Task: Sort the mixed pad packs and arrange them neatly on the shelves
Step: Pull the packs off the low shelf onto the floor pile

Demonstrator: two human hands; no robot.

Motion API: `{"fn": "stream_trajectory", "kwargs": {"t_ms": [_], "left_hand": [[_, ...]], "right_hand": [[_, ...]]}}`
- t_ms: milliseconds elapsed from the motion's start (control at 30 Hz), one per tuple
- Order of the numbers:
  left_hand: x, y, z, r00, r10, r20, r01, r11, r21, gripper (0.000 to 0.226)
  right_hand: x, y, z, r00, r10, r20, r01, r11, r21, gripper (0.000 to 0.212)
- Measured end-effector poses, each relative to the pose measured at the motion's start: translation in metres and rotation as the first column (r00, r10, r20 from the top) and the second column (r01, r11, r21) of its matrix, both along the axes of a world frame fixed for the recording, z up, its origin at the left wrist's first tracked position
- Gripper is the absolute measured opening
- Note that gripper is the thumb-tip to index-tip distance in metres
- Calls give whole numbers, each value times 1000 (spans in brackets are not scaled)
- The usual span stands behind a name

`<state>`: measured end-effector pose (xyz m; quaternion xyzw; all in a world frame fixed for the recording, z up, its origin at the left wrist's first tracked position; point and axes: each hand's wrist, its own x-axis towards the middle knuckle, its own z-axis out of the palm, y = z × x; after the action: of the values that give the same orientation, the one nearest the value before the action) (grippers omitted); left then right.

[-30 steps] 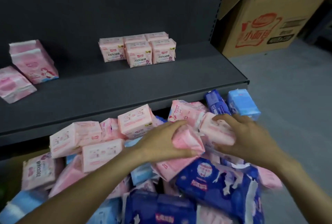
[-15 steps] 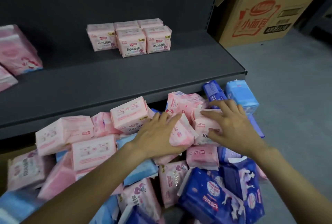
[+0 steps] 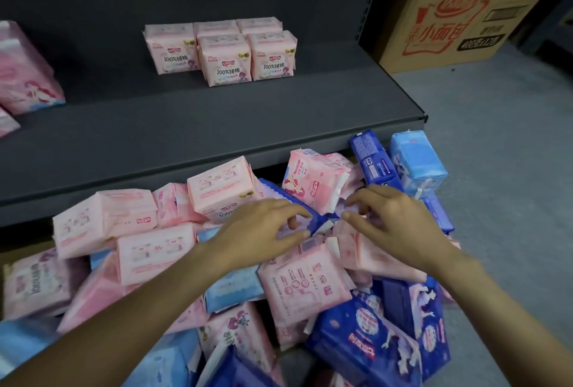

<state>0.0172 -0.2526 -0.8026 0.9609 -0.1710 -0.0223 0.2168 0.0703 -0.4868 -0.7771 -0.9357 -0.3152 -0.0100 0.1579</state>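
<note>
Where packs pile (image 3: 217,262), dark shelf (image 3: 217,126), grey floor (image 3: 502,144)

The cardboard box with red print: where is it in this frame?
In the head view, the cardboard box stands at the top right, on the grey floor just past the right end of the dark shelf.

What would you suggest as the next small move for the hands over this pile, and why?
Probably the left hand should close on the pale pink 100% pack just beyond its fingers and lift it to the matching group on the shelf. Both it and the right hand look empty, fingers loosely bent, and that pack lies on top, unburied.
</note>
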Motion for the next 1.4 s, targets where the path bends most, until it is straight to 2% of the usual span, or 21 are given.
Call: {"fn": "stream_trajectory", "kwargs": {"t_ms": [67,200,267,333,467,600,733,833,900,1000,1067,1167,1267,1400], "left_hand": [[9,11,9,993,65,95,-65,998,-10,32],[46,52,38,937,111,331,-123,992,13,37],[72,78,56,914,164,372,-185,983,21,31],[100,103,64,897,247,367,-262,965,-10,26],[158,142,61,884,346,315,-394,914,101,46],[224,163,55,872,409,271,-467,860,205,75],[273,165,39,840,532,105,-536,788,303,95],[281,160,24,843,468,264,-536,697,477,101],[279,162,18,838,442,321,-546,676,495,98],[273,165,16,836,407,369,-548,671,500,86],[268,164,18,835,361,415,-540,681,494,81],[250,160,19,812,334,478,-529,766,365,77],[217,153,22,760,423,493,-533,840,102,74],[167,130,48,761,497,418,-536,844,-26,74]], "right_hand": [[8,6,6,999,16,31,-17,1000,20,43],[49,43,30,990,87,115,-87,996,-10,25],[78,73,39,981,154,121,-151,988,-33,23],[109,104,41,972,204,116,-195,977,-83,32],[179,156,29,956,252,153,-208,944,-258,52],[245,193,17,970,166,178,-105,946,-307,75],[297,219,6,987,50,151,3,943,-332,94],[315,232,-2,978,0,208,89,904,-418,102],[318,237,-6,958,-12,285,144,882,-448,94],[317,239,-7,934,-35,356,180,906,-383,81],[312,234,-5,917,5,398,153,919,-364,79],[289,215,0,928,-42,371,130,968,-217,76],[247,186,17,945,-174,276,168,985,45,76],[185,143,43,964,-261,43,249,950,188,71]]}}
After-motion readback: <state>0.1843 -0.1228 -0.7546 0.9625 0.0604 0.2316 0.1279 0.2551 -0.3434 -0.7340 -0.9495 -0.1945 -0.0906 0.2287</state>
